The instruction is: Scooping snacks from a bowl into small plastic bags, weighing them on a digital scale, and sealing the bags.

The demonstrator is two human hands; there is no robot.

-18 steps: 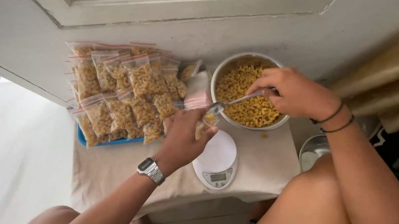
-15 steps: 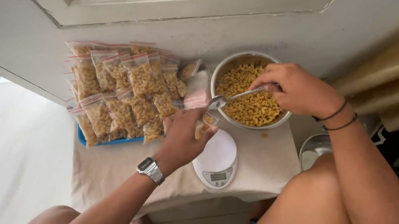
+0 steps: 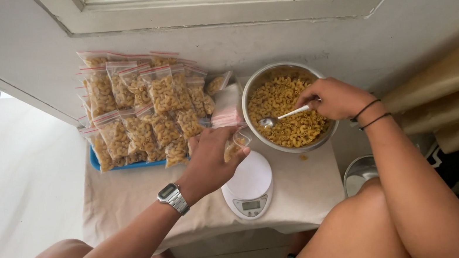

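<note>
Right hand (image 3: 335, 99) grips a spoon (image 3: 281, 117) over the macaroni bowl (image 3: 325, 137); left hand (image 3: 213, 160) clasps a small bag (image 3: 237, 144) above the scale (image 3: 249, 188).

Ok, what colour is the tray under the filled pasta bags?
Blue: the tray edge shows beneath the pasta bags in the head view.

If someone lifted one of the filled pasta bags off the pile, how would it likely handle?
The bags look like thin clear plastic packed with loose macaroni, so one would probably sag and shift shape rather than stay stiff. Each seems small and only partly bulging, so likely light. They lean overlapping on the blue tray, so pulling one may make its neighbours slide.
</note>
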